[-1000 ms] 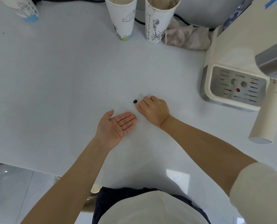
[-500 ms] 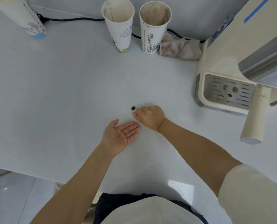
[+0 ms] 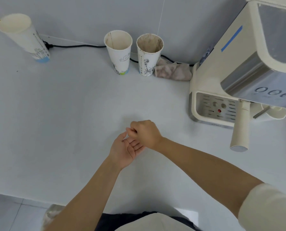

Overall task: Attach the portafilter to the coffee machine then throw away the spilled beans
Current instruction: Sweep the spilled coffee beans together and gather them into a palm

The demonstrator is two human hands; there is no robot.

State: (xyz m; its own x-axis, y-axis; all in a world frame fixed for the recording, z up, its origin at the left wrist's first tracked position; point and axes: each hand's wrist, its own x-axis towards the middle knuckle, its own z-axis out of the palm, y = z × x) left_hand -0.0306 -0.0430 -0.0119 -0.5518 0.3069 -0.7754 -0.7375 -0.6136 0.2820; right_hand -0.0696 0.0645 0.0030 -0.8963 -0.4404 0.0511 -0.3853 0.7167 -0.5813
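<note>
The cream coffee machine (image 3: pixel 210 75) stands at the right, and the portafilter's cream handle (image 3: pixel 240 130) sticks out from under its head toward me. My right hand (image 3: pixel 144 132) is curled with thumb and fingertips pinched together, just above my left hand (image 3: pixel 124 150). That left hand lies palm up and cupped on the white table (image 3: pixel 63 114), fingers apart. No coffee bean shows on the table; the one seen earlier is hidden, apparently inside my right hand's pinch.
Two stained paper cups (image 3: pixel 118 52) (image 3: pixel 149 55) stand at the back wall, with a dirty cloth (image 3: pixel 174 71) beside them. Another paper cup (image 3: pixel 24 37) leans at the far left. A black cable (image 3: pixel 72 46) runs along the wall. The table's front edge (image 3: pixel 22 196) is near me.
My right hand closed over the bean, lifted off the table and moved over my left palm. The bean is gone from the table. The view tilted up.
</note>
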